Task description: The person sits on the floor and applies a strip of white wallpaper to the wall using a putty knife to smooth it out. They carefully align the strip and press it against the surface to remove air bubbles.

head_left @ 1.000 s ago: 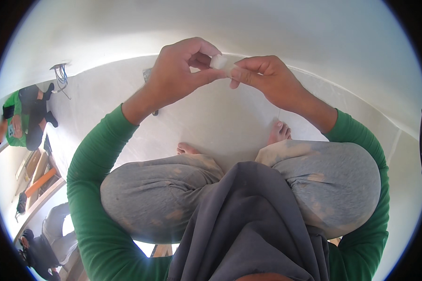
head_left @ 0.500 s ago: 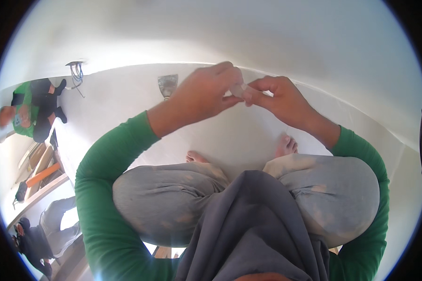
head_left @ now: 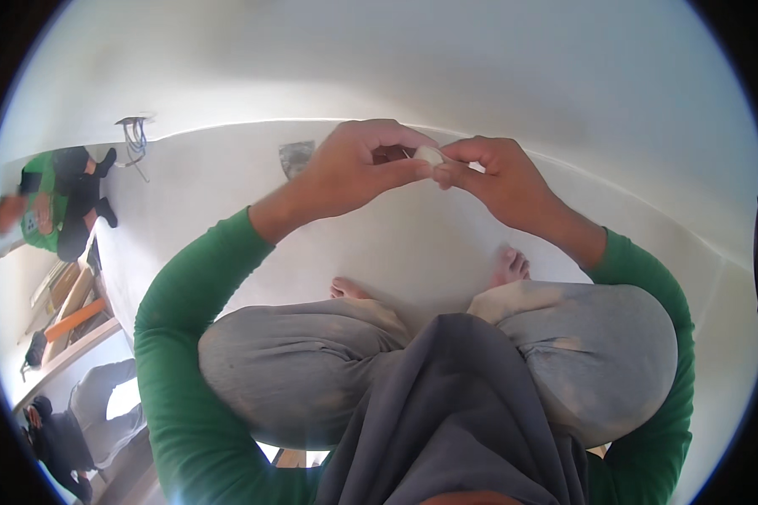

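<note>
Both of my hands are raised in front of me, meeting over the pale surface close to the white wall. Between them is a small whitish, rounded piece (head_left: 429,156) that resembles a little roll of tape, though its kind is not certain. My left hand (head_left: 360,164) is closed on its left side with thumb and fingers, and a thin light line shows by the fingers. The thumb and fingers of my right hand (head_left: 493,171) pinch its right edge. A wide-bladed scraper (head_left: 296,157) lies beyond my left wrist, its handle hidden behind my arm.
Loose wires (head_left: 135,143) hang from an opening in the wall at far left. A person in green (head_left: 46,206) sits on the left; another in dark clothing (head_left: 72,429) is lower left. Near them lie wooden pieces and an orange-handled tool (head_left: 74,321). My bare feet (head_left: 512,266) are below my hands.
My left hand has shifted slightly left and its fingers have straightened, showing more of the whitish piece. My right hand has barely moved.
</note>
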